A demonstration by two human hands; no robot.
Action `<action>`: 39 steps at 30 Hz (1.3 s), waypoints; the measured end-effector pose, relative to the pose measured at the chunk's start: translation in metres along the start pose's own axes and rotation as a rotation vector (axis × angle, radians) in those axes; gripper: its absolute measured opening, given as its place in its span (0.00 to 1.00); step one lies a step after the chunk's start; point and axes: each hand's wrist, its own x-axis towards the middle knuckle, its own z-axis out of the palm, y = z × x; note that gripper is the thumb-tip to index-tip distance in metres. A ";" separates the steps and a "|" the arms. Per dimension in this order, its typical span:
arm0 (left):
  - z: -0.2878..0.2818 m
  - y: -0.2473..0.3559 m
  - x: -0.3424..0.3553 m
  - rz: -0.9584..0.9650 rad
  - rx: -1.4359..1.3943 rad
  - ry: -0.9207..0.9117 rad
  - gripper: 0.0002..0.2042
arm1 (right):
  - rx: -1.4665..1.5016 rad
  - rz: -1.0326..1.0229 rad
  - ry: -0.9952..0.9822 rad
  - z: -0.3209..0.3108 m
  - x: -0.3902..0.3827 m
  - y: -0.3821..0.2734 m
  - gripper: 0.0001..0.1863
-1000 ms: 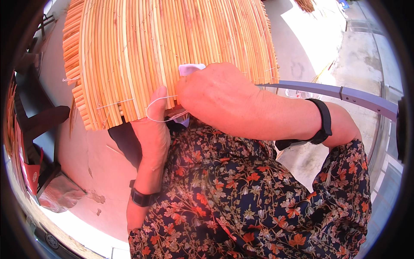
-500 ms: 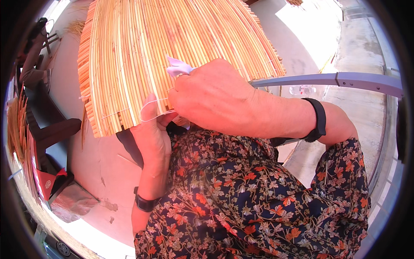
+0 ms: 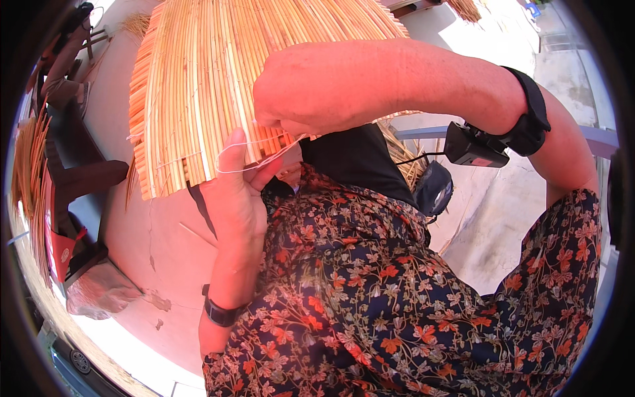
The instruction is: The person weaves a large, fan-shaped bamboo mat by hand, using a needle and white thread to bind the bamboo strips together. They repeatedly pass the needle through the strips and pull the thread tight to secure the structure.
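A mat of straight, straw-coloured reeds (image 3: 192, 79) spreads out in front of me, bound with thin cord. At its near edge, my left hand (image 3: 235, 198) has its thumb on top and its fingers curled by the edge. White string (image 3: 228, 172) loops round that thumb and crosses the reed ends towards my right hand (image 3: 297, 89). The right hand is closed low over the mat, back upward, and the string runs to its underside. Its fingertips are mostly hidden, and so is whatever else it holds.
A dark wooden bench (image 3: 86, 182) stands at the left, near a bundle of loose reeds (image 3: 30, 165). Another person's leg (image 3: 63, 86) shows at the far left. A purple-grey bar (image 3: 430, 132) runs behind my right arm. More straw (image 3: 407, 155) lies beyond my lap.
My right hand has turned over and its forearm has swung up and away. The pale cloth-like scrap at its fist no longer shows. My left hand stays at the mat's edge.
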 end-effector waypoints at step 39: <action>-0.031 -0.007 0.034 0.058 0.135 -0.001 0.20 | -0.152 0.492 1.058 0.095 -0.142 -0.020 0.16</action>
